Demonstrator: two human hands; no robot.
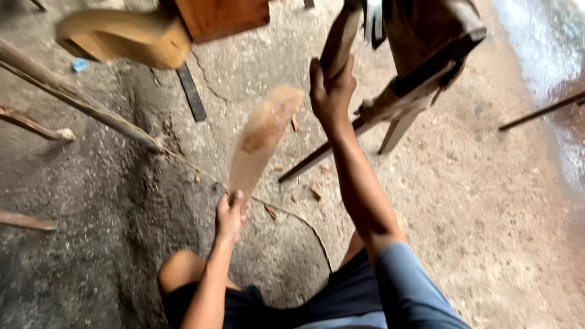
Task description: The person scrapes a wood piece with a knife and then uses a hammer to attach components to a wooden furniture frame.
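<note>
Two bare knees above a concrete floor (487, 201), left hand (230, 216) in closed grip on one blurred flat wooden piece (259, 143) pointing up, right hand (331, 91) wrapped around one upright wooden handle (338, 39), wood chips (304, 189) scattered between.

open floor (487, 201) right, poles (79, 100) crowding left

sleeve (408, 286): blue, short | shorts (292, 304): dark, perhaps black | arms bare

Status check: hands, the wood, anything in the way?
Left hand gripping the blurred flat wooden piece by its lower end. Right hand clamped on a wooden leg of the frame above. Wood chips on the concrete floor.
</note>
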